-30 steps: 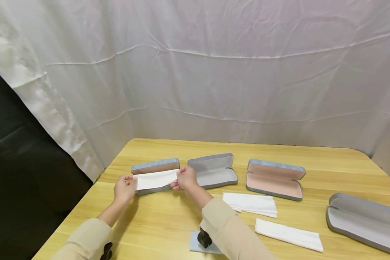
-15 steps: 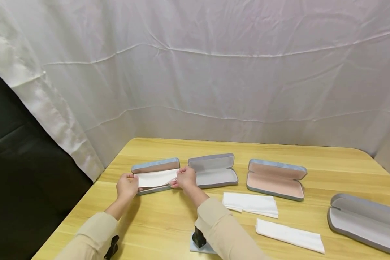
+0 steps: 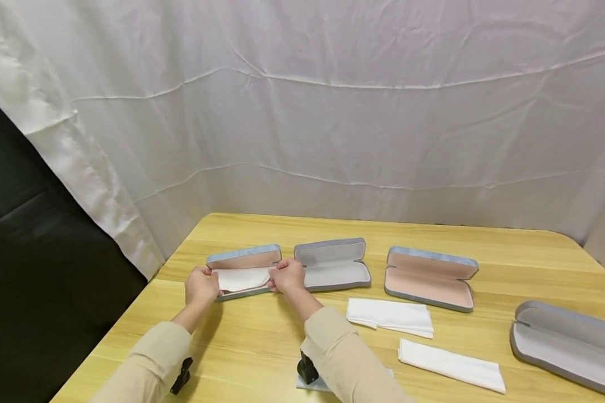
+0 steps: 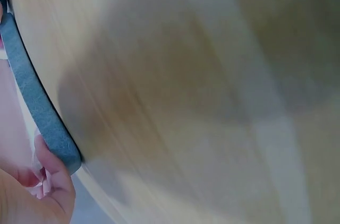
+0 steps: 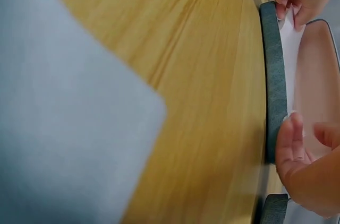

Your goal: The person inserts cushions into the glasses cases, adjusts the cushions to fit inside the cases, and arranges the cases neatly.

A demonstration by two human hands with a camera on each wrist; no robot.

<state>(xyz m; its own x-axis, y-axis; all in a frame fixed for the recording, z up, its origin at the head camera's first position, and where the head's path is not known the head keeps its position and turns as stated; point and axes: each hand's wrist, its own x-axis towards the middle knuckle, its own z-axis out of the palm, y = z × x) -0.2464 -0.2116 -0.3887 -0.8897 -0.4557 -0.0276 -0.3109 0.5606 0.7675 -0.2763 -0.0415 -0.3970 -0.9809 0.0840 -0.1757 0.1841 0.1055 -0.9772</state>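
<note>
A folded white cloth lies stretched between both hands, low over the base of an open blue glasses case with a pinkish lining. My left hand pinches the cloth's left end, and its fingers are at the case's left edge in the left wrist view. At the opposite end my right hand pinches the cloth beside the case's right edge. In the right wrist view the cloth runs along the inner side of the case's front wall.
An open grey glasses case stands just right of the right hand. Farther right are another blue case and a larger-looking grey one. Two folded white cloths lie in front. A light blue piece is partly under the right forearm.
Both hands have lowered the white cloth into the blue case's base. The left hand has shifted slightly right, and more of the lid's lining shows above the cloth.
</note>
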